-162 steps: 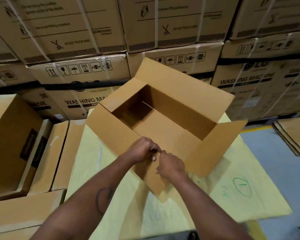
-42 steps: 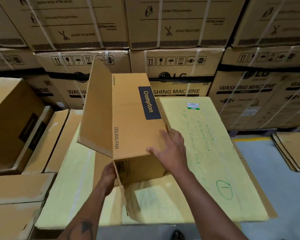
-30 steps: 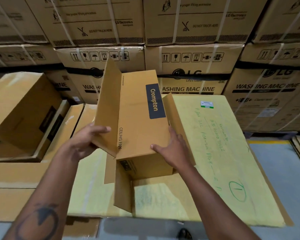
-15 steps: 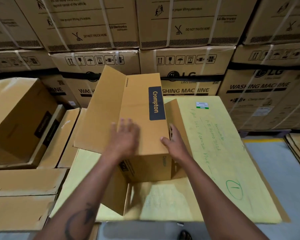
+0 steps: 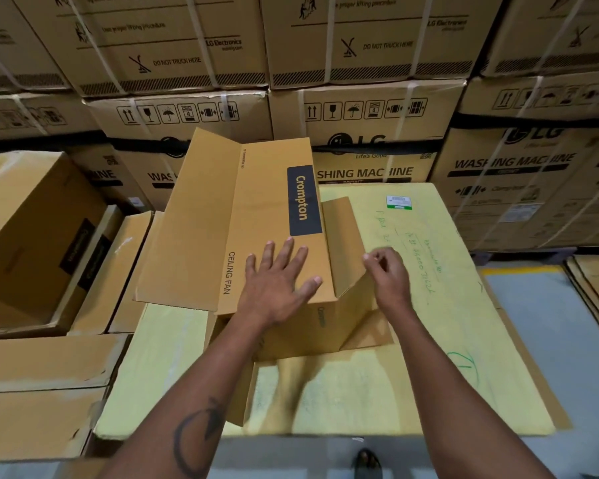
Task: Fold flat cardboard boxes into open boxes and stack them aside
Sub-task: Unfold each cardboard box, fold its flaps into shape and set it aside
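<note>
Head view, nearest first: left hand presses flat, fingers straight, on the Crompton box, which lies on its side on the yellow tabletop, flaps loose. Right hand hovers beside it, fingers loosely curled, empty. Judged mid-fold, stacking pending; formed boxes wait far left.

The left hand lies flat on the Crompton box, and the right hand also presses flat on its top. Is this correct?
Not quite. In the head view the left hand lies flat on the Crompton box, but the right hand is loosely curled beside the box's right flap, not flat on its top.
</note>
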`<state>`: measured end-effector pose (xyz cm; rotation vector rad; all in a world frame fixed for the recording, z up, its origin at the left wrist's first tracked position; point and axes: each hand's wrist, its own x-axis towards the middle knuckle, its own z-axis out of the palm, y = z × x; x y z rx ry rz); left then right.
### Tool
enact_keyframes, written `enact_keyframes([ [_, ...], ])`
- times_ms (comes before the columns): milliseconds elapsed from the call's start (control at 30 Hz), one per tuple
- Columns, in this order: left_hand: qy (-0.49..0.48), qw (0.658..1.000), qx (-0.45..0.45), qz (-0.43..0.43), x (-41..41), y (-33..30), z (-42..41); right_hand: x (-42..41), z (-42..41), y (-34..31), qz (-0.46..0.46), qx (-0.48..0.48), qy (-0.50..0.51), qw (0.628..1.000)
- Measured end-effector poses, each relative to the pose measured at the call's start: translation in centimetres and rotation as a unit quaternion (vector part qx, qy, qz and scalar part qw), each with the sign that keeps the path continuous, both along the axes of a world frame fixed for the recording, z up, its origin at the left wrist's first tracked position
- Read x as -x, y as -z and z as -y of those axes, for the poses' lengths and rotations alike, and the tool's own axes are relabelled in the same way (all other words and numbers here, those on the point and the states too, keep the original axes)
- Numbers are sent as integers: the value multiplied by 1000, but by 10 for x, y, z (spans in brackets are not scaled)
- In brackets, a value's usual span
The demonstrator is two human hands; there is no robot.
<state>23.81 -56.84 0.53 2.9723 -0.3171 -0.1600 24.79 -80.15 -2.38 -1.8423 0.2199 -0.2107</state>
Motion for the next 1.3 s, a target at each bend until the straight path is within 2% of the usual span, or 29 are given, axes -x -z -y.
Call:
enact_keyframes([
  [133, -3, 1000, 0, 3, -7, 2, 11, 49, 38, 17, 40, -19, 58, 997],
  [267, 2, 1000, -16, 13, -4, 4, 20, 85, 52, 25, 4, -149, -56, 987],
  [333, -2, 1000, -16, 14, -3, 4, 20, 94, 56, 23, -45, -237, -129, 962],
  [400, -5, 1000, -12, 15, -3, 4, 21, 100, 56, 19, -127, -313, -211, 917],
  [467, -2, 1000, -15, 16, -5, 4, 22, 107, 44, 21, -183, -351, -282, 874],
  [500, 0, 1000, -18, 17, -5, 4, 23, 111, 34, 23, -202, -354, -295, 864],
  [533, 0, 1000, -19, 17, -4, 4, 22, 112, 24, 27, -219, -344, -286, 867],
  [600, -4, 1000, -15, 16, -2, 4, 19, 106, 3, 24, -258, -284, -213, 899],
  [667, -4, 1000, -14, 18, 3, 4, 19, 88, -4, 9, -308, -159, -146, 927],
  [700, -1, 1000, -15, 18, 5, 4, 19, 77, -5, 3, -339, -125, -125, 924],
  [733, 3, 1000, -15, 18, 6, 4, 18, 67, -5, 1, -368, -133, -112, 913],
  [800, 9, 1000, -9, 14, 2, 2, 16, 54, -8, -1, -390, -222, -67, 891],
  [933, 23, 1000, -5, 19, -2, -2, 2, 46, -1, 12, -318, -424, 91, 843],
  [1000, 34, 999, -2, 20, 1, -1, -2, 48, 7, 12, -292, -472, 116, 824],
  [1067, 41, 999, -3, 24, 4, -1, -6, 48, 17, 6, -277, -466, 108, 834],
  [1133, 47, 999, 0, 25, 4, 0, -8, 46, 29, -11, -210, -421, 102, 876],
  [1233, 61, 998, 5, 23, 4, -2, -8, 45, 26, -42, -102, -263, 104, 954],
  [1300, 64, 998, 5, 22, 2, -2, -9, 49, 14, -58, -84, -196, 101, 972],
])
